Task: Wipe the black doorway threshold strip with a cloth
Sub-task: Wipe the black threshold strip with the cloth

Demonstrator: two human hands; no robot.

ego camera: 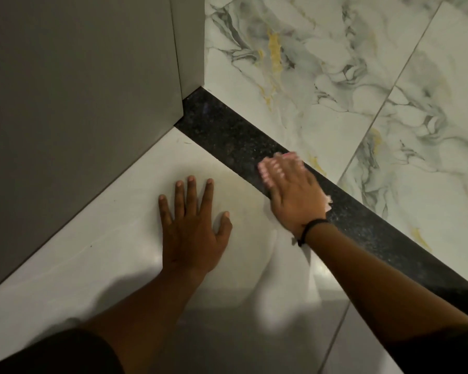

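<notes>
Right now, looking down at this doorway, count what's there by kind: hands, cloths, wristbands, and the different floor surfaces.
Hands: 2, left hand flat on the plain tile, right hand on the strip
Pink cloth: 1
Black wristband: 1
Floor surfaces: 3, black threshold strip, plain white tile, marbled tile
Total: 7

dim, warm light; right hand [292,190] motion-blurred, soft shadows below.
</notes>
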